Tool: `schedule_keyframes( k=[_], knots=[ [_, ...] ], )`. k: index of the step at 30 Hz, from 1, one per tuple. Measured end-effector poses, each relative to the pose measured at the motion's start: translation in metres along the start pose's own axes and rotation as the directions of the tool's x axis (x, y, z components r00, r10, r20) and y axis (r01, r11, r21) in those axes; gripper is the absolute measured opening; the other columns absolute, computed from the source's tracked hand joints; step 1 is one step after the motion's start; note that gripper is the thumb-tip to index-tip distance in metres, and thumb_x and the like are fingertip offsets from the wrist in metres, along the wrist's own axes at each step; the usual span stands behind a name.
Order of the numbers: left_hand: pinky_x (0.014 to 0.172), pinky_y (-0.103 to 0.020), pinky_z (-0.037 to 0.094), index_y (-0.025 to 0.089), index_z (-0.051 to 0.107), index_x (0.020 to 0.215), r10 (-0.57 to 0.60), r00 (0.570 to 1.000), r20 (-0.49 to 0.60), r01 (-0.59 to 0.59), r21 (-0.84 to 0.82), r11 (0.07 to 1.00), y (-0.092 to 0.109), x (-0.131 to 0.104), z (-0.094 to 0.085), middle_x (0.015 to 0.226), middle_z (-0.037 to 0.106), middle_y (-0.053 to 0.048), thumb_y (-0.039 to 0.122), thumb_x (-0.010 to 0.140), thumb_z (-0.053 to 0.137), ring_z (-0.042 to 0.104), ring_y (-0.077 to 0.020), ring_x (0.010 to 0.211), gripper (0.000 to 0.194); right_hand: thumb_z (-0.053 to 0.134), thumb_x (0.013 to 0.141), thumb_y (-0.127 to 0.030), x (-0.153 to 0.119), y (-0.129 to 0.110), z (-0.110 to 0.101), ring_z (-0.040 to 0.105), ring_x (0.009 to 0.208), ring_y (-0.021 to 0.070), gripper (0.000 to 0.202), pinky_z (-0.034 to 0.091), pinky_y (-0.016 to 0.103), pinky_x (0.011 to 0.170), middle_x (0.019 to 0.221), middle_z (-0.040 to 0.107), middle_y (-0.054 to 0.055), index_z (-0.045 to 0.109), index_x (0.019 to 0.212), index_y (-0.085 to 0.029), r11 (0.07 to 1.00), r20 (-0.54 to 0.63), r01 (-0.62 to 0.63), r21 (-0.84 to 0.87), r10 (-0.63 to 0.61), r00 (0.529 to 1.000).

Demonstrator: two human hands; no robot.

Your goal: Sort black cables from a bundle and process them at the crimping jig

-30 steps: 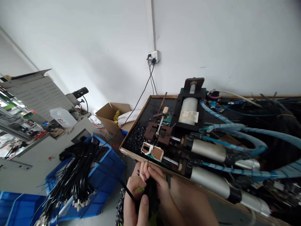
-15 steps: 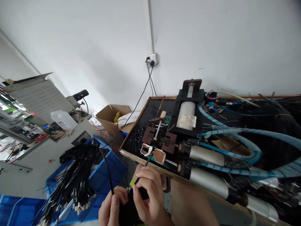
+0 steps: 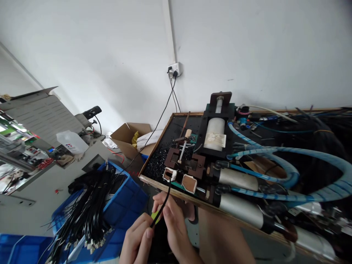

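Note:
Between thumb and fingers, my left hand [image 3: 138, 238] pinches a black cable [image 3: 165, 201] at the bottom centre. The cable runs up to the right, its upper end at the two padded jaws [image 3: 189, 183] on the front of the machine. My right hand [image 3: 174, 227] is beside the cable, thumb and fingers apart; whether it touches the cable I cannot tell. A yellow-green piece [image 3: 155, 217] shows between the two hands, partly hidden. Below them is something black.
A blue bin [image 3: 125, 205] with many black cables [image 3: 92, 209] stands at the left. The wood-edged bench [image 3: 176, 192] carries a white cylinder [image 3: 216, 134], metal cylinders [image 3: 242, 209] and blue hoses [image 3: 324, 157]. Behind is a cardboard box [image 3: 123, 137].
The cable's end has swung up and right to the padded jaws. My left hand has moved slightly right, and my right hand's fingers have opened. The view has shifted slightly.

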State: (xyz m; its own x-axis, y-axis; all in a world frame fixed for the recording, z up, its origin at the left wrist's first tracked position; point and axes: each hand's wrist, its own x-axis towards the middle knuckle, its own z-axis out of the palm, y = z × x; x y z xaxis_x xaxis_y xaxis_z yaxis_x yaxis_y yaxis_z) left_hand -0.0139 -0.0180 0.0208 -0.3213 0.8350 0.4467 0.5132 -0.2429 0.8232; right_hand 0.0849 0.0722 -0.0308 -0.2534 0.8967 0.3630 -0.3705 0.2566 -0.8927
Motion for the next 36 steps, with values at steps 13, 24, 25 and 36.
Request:
schedule_keyframes(
  k=[13,24,25,36],
  knots=[
    [0.057,-0.033,0.051,0.026,0.066,0.071,0.082,0.992,0.096,-0.080,-0.022,0.997,-0.014,0.003,0.002,0.070,0.062,-0.004,0.045,0.110,0.063,0.060,-0.0228,0.061,0.044,0.055,0.115,-0.053,0.002,0.006,0.004,0.057,0.057,0.0159,0.027,0.042,0.028,0.055,0.077,0.073,0.000,0.061,0.108,-0.027,0.957,-0.097,-0.126,0.259,0.156,0.983],
    [0.064,-0.029,0.044,0.024,0.044,0.076,0.077,0.941,0.330,-0.082,0.004,0.997,-0.032,0.000,-0.004,0.078,0.054,-0.002,0.026,0.114,0.048,0.056,-0.0189,0.069,0.038,0.066,0.108,-0.053,0.002,0.020,0.005,0.059,0.048,0.0167,0.027,0.045,0.026,0.049,0.063,0.071,-0.002,0.069,0.106,-0.026,0.949,-0.220,-0.137,0.284,0.204,0.954],
    [0.064,-0.028,0.044,0.024,0.045,0.076,0.086,0.935,0.344,-0.089,-0.007,0.996,-0.033,0.001,-0.005,0.079,0.054,-0.002,0.025,0.114,0.048,0.056,-0.0189,0.069,0.038,0.067,0.107,-0.053,0.003,0.019,0.005,0.059,0.048,0.0168,0.028,0.046,0.026,0.049,0.063,0.072,-0.001,0.071,0.106,-0.025,0.947,-0.203,-0.135,0.291,0.199,0.959],
    [0.064,-0.031,0.050,0.024,0.063,0.072,0.038,0.979,0.200,-0.033,-0.031,0.999,-0.021,0.012,0.011,0.074,0.058,-0.004,0.033,0.112,0.057,0.060,-0.0217,0.068,0.042,0.063,0.109,-0.056,0.008,0.004,-0.015,0.072,0.081,0.0257,0.039,0.059,0.037,0.078,0.091,0.078,0.008,0.083,0.099,-0.024,0.981,-0.001,-0.048,0.189,0.049,0.999]
  ],
)
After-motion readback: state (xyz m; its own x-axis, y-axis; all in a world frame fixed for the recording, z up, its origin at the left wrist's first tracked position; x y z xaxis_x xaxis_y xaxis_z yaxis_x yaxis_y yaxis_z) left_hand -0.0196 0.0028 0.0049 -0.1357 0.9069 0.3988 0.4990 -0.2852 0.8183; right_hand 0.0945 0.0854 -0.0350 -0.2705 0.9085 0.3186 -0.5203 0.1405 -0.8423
